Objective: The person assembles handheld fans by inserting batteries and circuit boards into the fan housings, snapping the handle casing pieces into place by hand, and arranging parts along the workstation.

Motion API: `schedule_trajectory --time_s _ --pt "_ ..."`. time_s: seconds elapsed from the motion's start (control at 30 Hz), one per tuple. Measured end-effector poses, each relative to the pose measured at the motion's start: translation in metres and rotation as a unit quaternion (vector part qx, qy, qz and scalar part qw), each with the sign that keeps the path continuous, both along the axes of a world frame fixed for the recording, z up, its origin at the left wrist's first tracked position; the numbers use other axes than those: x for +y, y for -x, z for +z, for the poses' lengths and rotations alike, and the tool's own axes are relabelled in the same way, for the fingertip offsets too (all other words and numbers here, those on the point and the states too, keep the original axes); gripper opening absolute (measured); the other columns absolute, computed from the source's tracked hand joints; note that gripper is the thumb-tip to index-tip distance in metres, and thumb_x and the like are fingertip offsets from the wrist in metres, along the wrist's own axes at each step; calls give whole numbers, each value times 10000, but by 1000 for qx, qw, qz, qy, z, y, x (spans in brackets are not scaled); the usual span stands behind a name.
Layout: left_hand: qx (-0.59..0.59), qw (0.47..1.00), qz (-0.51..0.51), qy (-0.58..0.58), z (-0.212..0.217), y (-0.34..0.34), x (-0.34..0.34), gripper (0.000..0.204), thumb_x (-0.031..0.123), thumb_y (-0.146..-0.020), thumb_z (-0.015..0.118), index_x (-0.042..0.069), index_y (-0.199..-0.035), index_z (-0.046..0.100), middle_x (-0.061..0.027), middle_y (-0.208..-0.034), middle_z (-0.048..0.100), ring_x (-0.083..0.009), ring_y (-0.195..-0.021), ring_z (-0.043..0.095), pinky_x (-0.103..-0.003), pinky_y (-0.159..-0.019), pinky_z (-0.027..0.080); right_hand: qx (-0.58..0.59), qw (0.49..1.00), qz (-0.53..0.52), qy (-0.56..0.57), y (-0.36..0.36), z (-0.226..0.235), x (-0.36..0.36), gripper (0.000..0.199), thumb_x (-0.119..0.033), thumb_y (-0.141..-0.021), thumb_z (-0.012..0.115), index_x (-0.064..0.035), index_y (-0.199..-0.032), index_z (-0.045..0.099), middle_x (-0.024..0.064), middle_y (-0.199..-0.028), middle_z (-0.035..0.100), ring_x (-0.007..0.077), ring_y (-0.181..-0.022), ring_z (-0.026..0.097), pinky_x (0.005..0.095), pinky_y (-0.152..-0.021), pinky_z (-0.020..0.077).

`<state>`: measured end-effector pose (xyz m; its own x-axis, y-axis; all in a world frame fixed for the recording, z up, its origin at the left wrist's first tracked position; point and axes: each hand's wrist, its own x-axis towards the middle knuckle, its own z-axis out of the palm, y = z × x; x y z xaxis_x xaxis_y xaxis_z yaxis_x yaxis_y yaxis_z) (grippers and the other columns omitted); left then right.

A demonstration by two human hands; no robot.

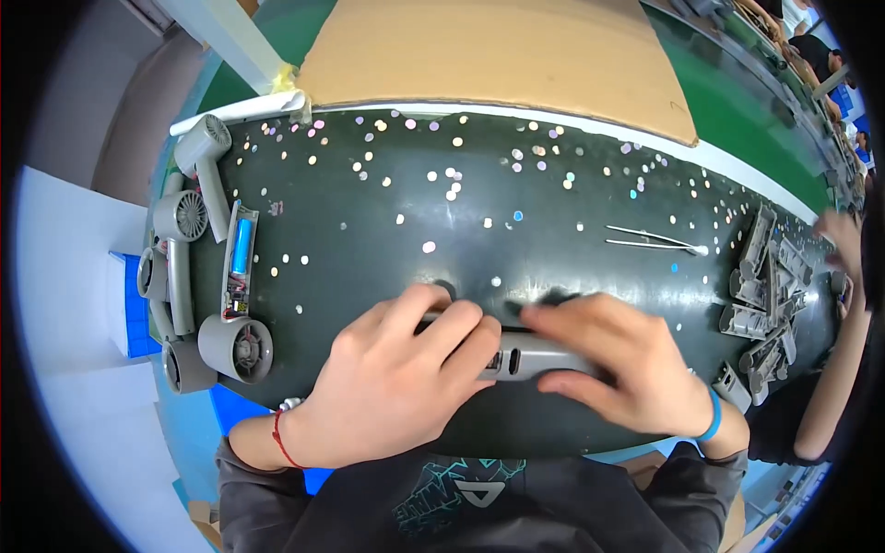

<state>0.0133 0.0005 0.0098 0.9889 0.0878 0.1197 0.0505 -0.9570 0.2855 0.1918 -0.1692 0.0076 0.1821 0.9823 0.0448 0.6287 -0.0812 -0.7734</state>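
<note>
In front of me, near the table's front edge, lies a grey plastic fan handle (533, 358) with a dark slot in its side. My left hand (396, 373), a red string on its wrist, has its fingers curled over the handle's left end and hides most of that part. At the other end, my right hand (627, 359), with a blue wristband, straddles the handle between thumb and fingers. Left of my hands, an opened handheld fan (241, 346) shows a blue battery cell (242, 245) and a small circuit board (238, 302).
Several assembled grey handheld fans (180, 217) line the table's left edge. Tweezers (656, 241) lie toward the right, before a pile of grey plastic shells (765, 295). Small round stickers dot the dark tabletop (341, 198). Cardboard (489, 51) stands at the back; another person's arm (834, 369) is at far right.
</note>
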Motion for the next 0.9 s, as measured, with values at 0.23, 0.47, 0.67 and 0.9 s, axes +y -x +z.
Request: schedule_trajectory --time_s 0.23,0.47,0.67,0.9 --pt "-143 989 -27 -30 -11 0 9 539 264 -633 887 101 -1115 708 -67 -1167 630 -318 -1117 610 -495 -932 549 54 998 8 18 -12 -6 -10 418 -274 -796 886 -23 -1091 728 103 -787 728 287 -647 706 334 -603 550" --pt "-24 988 -24 149 -8 -14 13 448 206 -694 888 86 -1092 722 -76 -1219 618 -367 -1122 560 -447 -924 511 -219 968 36 -114 -6 -19 -11 417 -278 -767 884 4 -1004 689 57 -669 631 209 -524 624 318 -489 485" --pt "-21 990 -41 133 -9 -18 8 436 137 -671 855 70 -1083 729 -44 -1195 624 -320 -1050 536 -414 -873 503 -227 968 54 -95 -5 -26 -8 385 -311 -774 878 -23 -889 651 38 -624 578 200 -490 586 319 -454 448" --pt "-97 975 -30 196 -13 -21 13 545 147 -630 911 54 -1134 726 -102 -1277 613 -331 -1131 568 -403 -929 501 -195 977 39 -76 -5 -27 -7 308 -309 -868 804 -51 -922 644 45 -631 574 210 -496 602 320 -461 471"
